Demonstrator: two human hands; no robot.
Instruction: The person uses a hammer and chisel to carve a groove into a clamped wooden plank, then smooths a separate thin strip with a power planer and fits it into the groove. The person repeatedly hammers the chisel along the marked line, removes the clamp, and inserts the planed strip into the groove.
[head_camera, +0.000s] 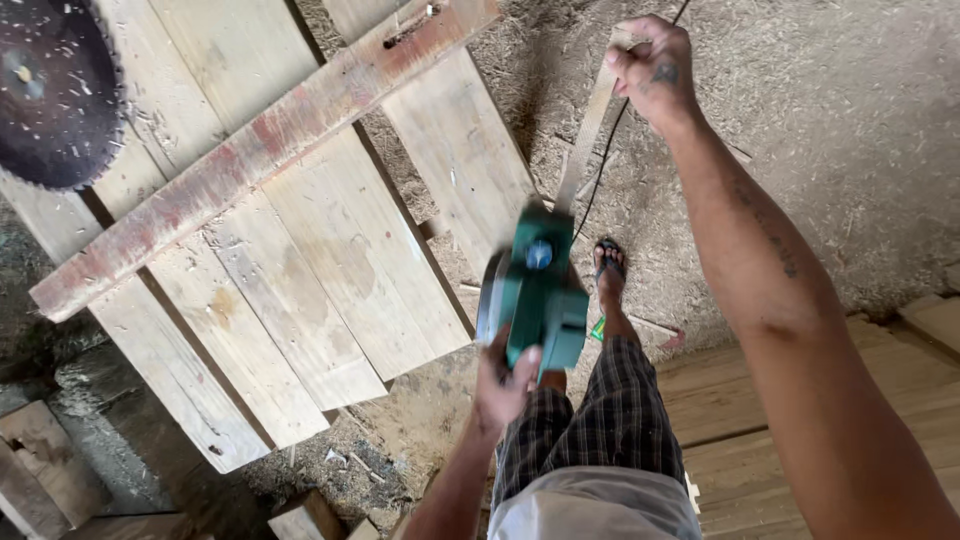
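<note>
My left hand (503, 385) grips the rear of a green electric power tool (535, 290), held just above my checked shorts. The tool sits on the near end of a thin wooden strip (588, 130) that runs up and away from me. My right hand (652, 68) is stretched out and closed around the strip's far end. A black cable (610, 140) runs from the tool past that hand and out of the top of the view.
Pale planks (300, 270) lie side by side on the left, with a reddish batten (250, 150) laid diagonally across them. A toothed circular saw blade (50, 90) sits at the top left. Sawdust covers the floor (820, 120). My sandalled foot (610, 265) stands beside wooden boards (740, 400) at the lower right.
</note>
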